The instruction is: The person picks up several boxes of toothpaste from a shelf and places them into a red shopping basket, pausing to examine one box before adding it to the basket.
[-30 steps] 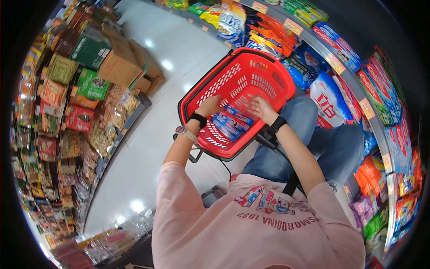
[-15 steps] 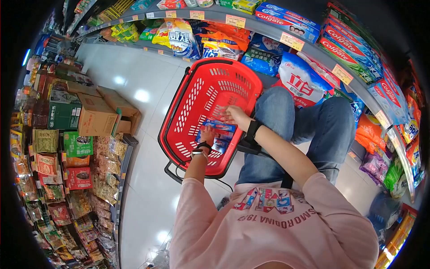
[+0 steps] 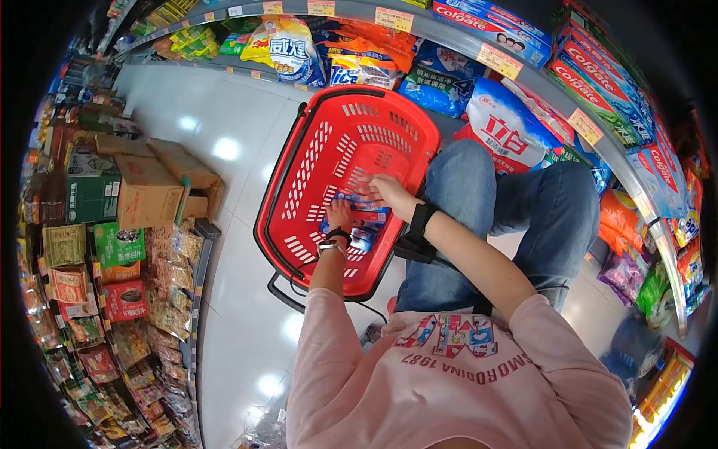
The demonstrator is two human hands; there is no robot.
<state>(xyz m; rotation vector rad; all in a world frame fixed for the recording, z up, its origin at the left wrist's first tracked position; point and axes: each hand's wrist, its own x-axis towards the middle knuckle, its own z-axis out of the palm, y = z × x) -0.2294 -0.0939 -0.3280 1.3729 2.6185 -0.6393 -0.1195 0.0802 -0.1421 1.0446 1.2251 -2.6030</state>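
A red plastic shopping basket (image 3: 293, 161) with slotted walls and a black rim sits on the floor in front of my bent knees. Inside, toward its near end, lie several slim blue-and-red packs (image 3: 365, 217), partly covered by my hands; their printing is too small to read. My left hand (image 3: 339, 215) reaches over the basket's near side, its fingers stretched out on the packs' left ends. From the right side comes my right hand (image 3: 387, 193), fingers extended above the packs' right end. Neither hand visibly grips anything.
Shelves with Colgate boxes (image 3: 591, 86) and detergent bags (image 3: 505, 123) curve around the back and right. Brown cartons (image 3: 149, 191) and snack packets (image 3: 97, 359) line the left. Tiled floor (image 3: 247, 150) lies between. My jeans-clad knees (image 3: 464, 179) are close to the basket's right side.
The view has shifted slightly, so the basket appears a little further left and up. My left hand has moved slightly further up over the packs; my right hand stays near them.
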